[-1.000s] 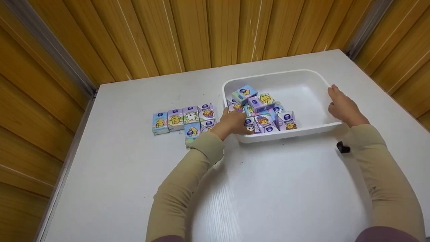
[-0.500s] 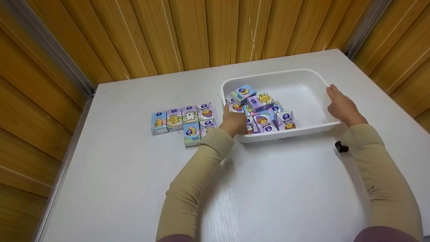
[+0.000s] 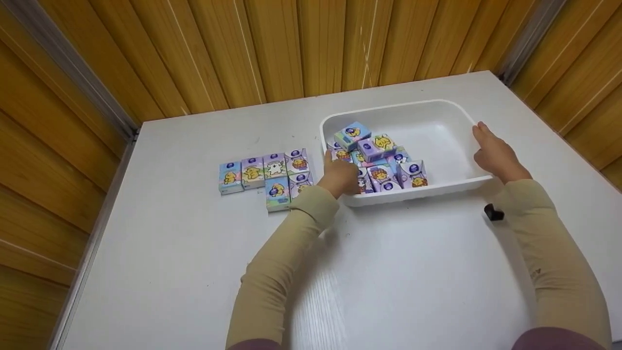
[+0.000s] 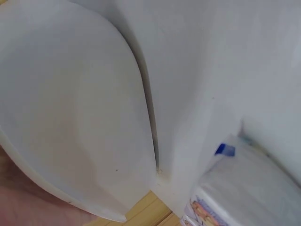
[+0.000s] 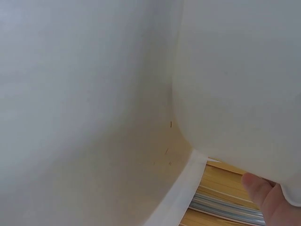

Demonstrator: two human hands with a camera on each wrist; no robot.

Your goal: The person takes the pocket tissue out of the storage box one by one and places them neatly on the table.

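A white plastic tray [image 3: 452,160] stands on the table, its left part filled with several small cartoon-printed packs [image 3: 381,177] that look like pocket tissues. My left hand [image 3: 340,176] grips the tray's left wall near the front corner; some of its fingers are hidden. In the left wrist view that hand [image 4: 37,207] shows behind the curved tray wall [image 4: 84,108]. On the opposite side, my right hand [image 3: 500,154] holds the right rim. The right wrist view shows part of this hand [image 5: 275,200] at the tray's edge.
Left of the tray, several similar packs [image 3: 252,172] lie side by side on the white table [image 3: 194,272]. A small black object [image 3: 494,212] rests near my right forearm. Yellow wood-patterned panels [image 3: 272,48] rise behind the table.
My left hand has shifted slightly right and settled against the tray's left wall. My right hand stays at the right rim, and the packs keep their places.
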